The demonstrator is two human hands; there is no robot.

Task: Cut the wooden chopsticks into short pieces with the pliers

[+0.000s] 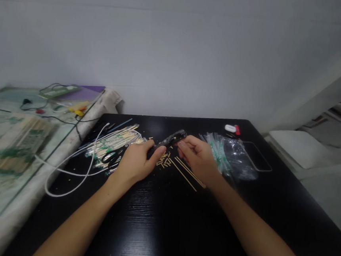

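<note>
over stick-pieces [163,159], left hand [137,157] grips a pale-flecked black tool [170,138]; right hand's [196,154] hold unclear.

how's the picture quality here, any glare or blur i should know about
Head view: dim overall, with a pale sheen on the black table between the forearms; head view: the packs at far left and white seat at far right look soft and smeared; head view: the dark tool in the left hand shows little fine detail.
</note>
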